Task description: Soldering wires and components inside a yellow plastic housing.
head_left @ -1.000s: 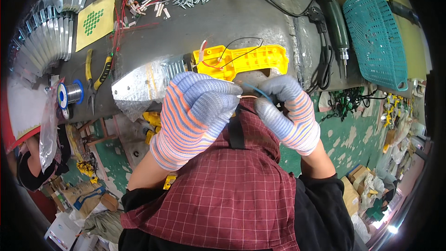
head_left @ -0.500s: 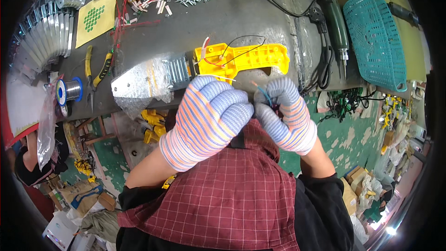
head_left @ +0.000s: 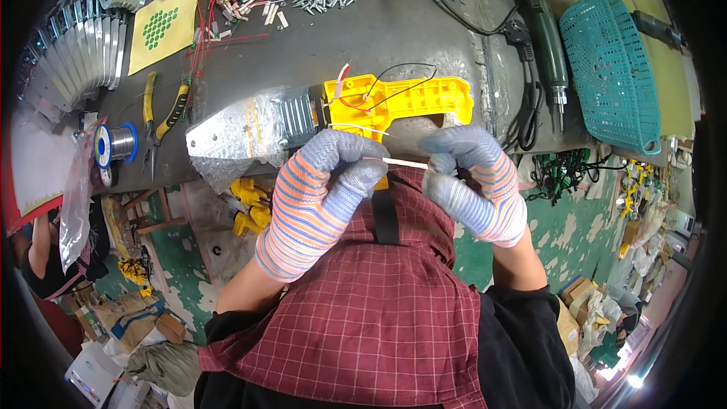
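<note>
Worktop (head_left: 303, 42) first, dark and broad, carrying the yellow housing (head_left: 409, 95), our landmark, stretched out left to right. Off the housing's left end sits the metal piece (head_left: 235, 132), half swathed in clear wrap. Down on the housing's near side, the wearer's side, we have both gloved hands: the left hand (head_left: 310, 197) below the housing's left half, thumb and forefinger pinched together, and the right hand (head_left: 477, 189) below its right end, fingertips closed too. A black wire (head_left: 401, 66) loops up over the housing's far edge, and a thin white wire (head_left: 367, 129) pokes from its near edge, free tip pointing right. And here's the one that counts: a slim white piece (head_left: 405, 163), on the near side of the housing, clear of it, gripped at either end! Its long axis runs almost alongside the housing's, dipping slightly to the right; neither hand is nearer to it. Whether anything threads through it, can't tell.
</note>
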Demonstrator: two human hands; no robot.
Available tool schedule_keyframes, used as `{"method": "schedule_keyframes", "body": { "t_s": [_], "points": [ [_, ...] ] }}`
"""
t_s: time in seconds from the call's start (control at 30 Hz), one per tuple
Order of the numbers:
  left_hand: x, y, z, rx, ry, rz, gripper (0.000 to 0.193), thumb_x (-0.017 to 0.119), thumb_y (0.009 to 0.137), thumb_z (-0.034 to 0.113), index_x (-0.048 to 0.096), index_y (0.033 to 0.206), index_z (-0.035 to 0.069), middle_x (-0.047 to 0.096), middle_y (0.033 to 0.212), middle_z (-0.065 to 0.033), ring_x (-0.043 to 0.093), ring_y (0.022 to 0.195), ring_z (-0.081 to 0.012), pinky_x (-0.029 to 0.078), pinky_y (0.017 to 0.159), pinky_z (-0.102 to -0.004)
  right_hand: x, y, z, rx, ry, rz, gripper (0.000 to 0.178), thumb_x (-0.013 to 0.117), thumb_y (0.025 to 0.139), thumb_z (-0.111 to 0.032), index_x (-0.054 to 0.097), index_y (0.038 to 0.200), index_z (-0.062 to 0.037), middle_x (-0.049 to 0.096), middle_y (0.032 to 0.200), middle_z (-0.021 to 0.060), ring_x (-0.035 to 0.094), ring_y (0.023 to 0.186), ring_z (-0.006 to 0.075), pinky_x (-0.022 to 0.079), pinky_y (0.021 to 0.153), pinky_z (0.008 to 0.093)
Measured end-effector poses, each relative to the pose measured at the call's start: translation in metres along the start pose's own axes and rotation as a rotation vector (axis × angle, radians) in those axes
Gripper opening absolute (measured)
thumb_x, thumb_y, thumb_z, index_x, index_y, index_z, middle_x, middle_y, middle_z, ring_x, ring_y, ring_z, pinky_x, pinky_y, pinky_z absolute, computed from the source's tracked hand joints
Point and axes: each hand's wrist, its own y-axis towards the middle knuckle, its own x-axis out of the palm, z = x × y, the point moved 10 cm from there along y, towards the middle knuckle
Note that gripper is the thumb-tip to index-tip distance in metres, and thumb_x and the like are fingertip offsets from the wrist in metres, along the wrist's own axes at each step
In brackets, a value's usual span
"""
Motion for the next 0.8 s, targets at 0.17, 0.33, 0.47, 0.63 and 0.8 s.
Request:
{"method": "schedule_keyframes", "body": {
  "t_s": [0.17,0.33,0.47,0.63,0.8],
  "points": [
    [0.002,-0.001,0.030,0.383,0.166,0.044,0.008,0.067,0.089,0.004,0.062,0.095,0.004,0.064,0.087,-0.0067,0.062,0.078,-0.0155,0.050,0.072,-0.0280,0.012,0.013,-0.017,-0.099,-0.364,0.030,0.014,0.068,0.086,-0.012,0.066,0.099,-0.0056,0.066,0.078,0.0089,0.065,0.065,0.0219,0.049,0.062,0.0326],
    [-0.007,0.001,0.018,0.321,0.080,0.103,0.012,0.069,0.085,0.003,0.061,0.094,0.004,0.062,0.085,-0.0095,0.063,0.075,-0.0229,0.050,0.071,-0.0311,-0.010,-0.006,-0.001,0.032,-0.391,0.083,0.013,0.068,0.086,-0.012,0.067,0.095,-0.0033,0.067,0.078,0.0134,0.065,0.069,0.0314,0.051,0.063,0.0348],
    [0.004,-0.004,0.038,0.470,0.309,0.093,0.015,0.072,0.080,0.005,0.063,0.092,0.005,0.062,0.084,-0.0105,0.063,0.074,-0.0271,0.050,0.068,-0.0331,0.009,0.002,-0.001,0.070,-0.293,0.108,0.016,0.067,0.087,-0.012,0.066,0.101,-0.0044,0.067,0.086,0.0131,0.067,0.076,0.0311,0.052,0.066,0.0348],
    [-0.058,-0.027,0.005,0.228,0.053,0.393,0.009,0.068,0.082,0.001,0.061,0.088,0.005,0.059,0.081,-0.0085,0.060,0.071,-0.0195,0.047,0.062,-0.0305,-0.007,-0.008,0.012,0.081,-0.336,0.162,0.013,0.067,0.086,-0.008,0.066,0.099,-0.0054,0.067,0.084,0.0122,0.068,0.072,0.0252,0.052,0.064,0.0336],
    [-0.061,-0.049,0.003,0.210,0.495,-0.067,0.014,0.064,0.082,-0.004,0.060,0.094,0.004,0.060,0.089,-0.0111,0.061,0.078,-0.0185,0.048,0.065,-0.0290,0.001,0.009,0.022,0.162,-0.439,0.209,0.022,0.071,0.081,-0.013,0.067,0.102,-0.0070,0.065,0.078,0.0098,0.064,0.065,0.0214,0.051,0.062,0.0332]
  ]
}}
